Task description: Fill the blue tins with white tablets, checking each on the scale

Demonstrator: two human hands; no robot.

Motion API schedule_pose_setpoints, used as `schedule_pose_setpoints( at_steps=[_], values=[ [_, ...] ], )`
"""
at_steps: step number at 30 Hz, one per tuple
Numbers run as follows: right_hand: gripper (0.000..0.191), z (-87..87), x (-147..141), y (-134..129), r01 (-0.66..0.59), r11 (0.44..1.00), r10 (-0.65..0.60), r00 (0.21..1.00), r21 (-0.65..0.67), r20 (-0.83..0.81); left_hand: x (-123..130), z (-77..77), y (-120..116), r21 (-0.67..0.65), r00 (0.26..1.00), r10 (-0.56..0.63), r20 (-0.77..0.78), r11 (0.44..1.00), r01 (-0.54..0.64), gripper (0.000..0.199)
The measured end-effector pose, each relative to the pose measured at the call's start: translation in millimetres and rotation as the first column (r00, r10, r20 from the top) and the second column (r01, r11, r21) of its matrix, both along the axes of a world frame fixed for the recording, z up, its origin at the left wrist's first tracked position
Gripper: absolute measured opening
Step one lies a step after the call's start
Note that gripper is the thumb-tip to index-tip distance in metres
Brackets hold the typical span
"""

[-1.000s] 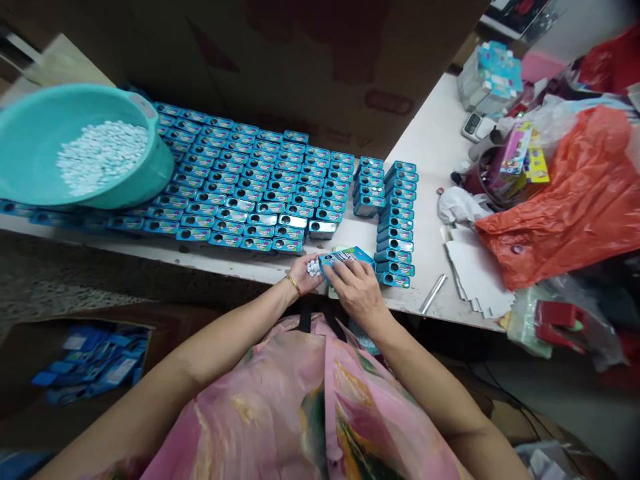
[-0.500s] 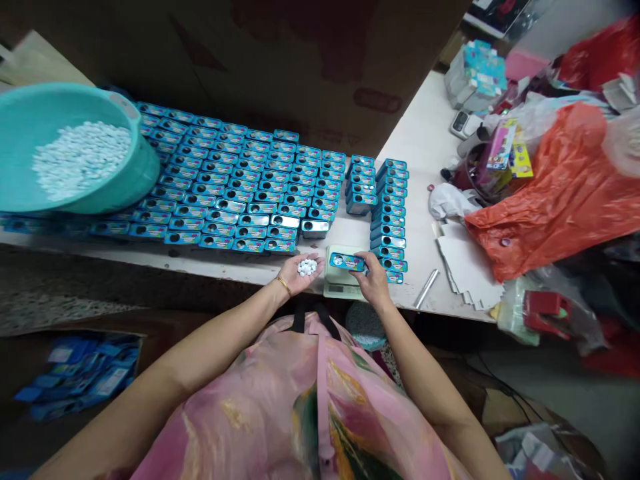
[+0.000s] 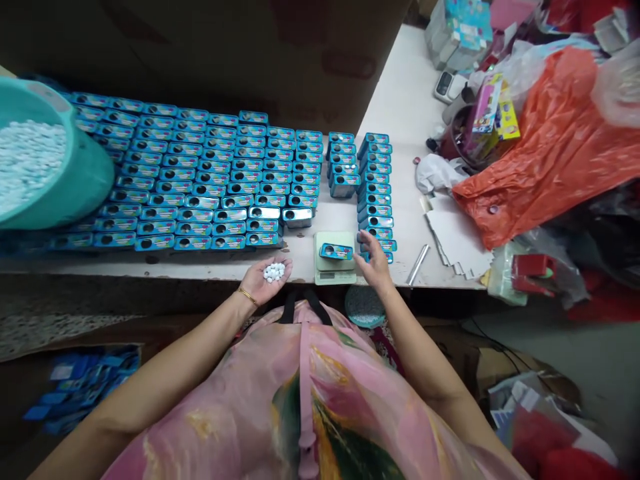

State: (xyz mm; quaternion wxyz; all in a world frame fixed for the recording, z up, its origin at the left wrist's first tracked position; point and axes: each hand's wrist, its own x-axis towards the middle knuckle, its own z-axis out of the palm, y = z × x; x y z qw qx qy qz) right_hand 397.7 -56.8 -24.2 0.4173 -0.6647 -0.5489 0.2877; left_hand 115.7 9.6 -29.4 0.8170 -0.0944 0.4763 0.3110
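Note:
A small heap of white tablets (image 3: 274, 272) lies in the cupped palm of my left hand (image 3: 257, 283), held at the table's front edge. To its right, a blue tin with a printed top (image 3: 337, 251) rests on a pale green weighing scale (image 3: 324, 272). Just right of that tin, apart from it, is my right hand (image 3: 374, 265), fingers spread and holding nothing. Beyond its fingertips stands a column of similar blue tins (image 3: 376, 188). Many more tins (image 3: 197, 175) fill the table to the left in tight rows, most with a dark round spot on top.
A turquoise tub (image 3: 83, 180) of white tablets stands at left. A cardboard box (image 3: 210, 60) rises behind the tins. On the right lie a metal tube (image 3: 419, 265), white card pieces (image 3: 457, 233) and an orange plastic bag (image 3: 540, 153). Below the table is a tub (image 3: 365, 308).
My right hand has let go of the blue tin, now on the scale, and drawn back with its fingers spread. My left hand has moved left, away from the scale, with the tablets. The view has shifted.

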Motion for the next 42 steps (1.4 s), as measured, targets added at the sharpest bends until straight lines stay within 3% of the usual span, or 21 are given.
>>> schedule_pose_setpoints(
  at_steps=[6,16,24,27,29,31,34,38,42],
  values=[
    [0.022,18.2,16,-4,0.175,0.978,-0.180,0.983,0.112,0.034,-4,1.2,-7,-0.003,1.000,-0.028,-0.014,1.000,0.028,0.017],
    [0.017,25.2,9,-9,0.259,0.941,-0.281,0.957,0.215,0.073,-8,3.7,-14,0.057,0.997,-0.075,0.026,0.996,0.074,0.021],
    [0.019,22.7,-4,-15,0.215,0.957,-0.249,0.954,0.193,0.170,-3,8.0,-19,0.087,0.990,-0.118,0.072,0.990,0.111,0.021],
    [0.027,16.5,-9,-13,0.120,0.987,-0.145,0.951,0.104,0.273,-3,7.8,-20,0.081,0.991,-0.118,0.069,0.990,0.113,0.021],
    [0.045,13.5,-15,-7,-0.005,1.000,0.004,0.924,0.004,0.382,-4,7.6,-21,0.075,0.991,-0.112,0.067,0.991,0.107,0.021],
    [0.063,12.1,-23,1,-0.111,0.989,0.145,0.877,-0.100,0.459,-6,7.7,-21,0.070,0.993,-0.096,0.065,0.993,0.092,0.022],
    [0.075,12.7,-29,10,-0.175,0.963,0.257,0.825,-0.205,0.503,-14,8.4,-22,0.067,0.997,-0.051,0.049,0.997,0.048,0.022],
    [0.069,18.6,-26,12,-0.166,0.959,0.267,0.801,-0.230,0.535,-28,9.5,-24,0.057,0.999,0.026,0.024,0.998,-0.027,0.022],
    [0.040,33.7,-45,7,-0.189,0.974,0.225,0.826,-0.122,0.517,-27,10.3,-25,0.048,0.999,0.015,0.039,0.999,-0.017,0.023]
  ],
)
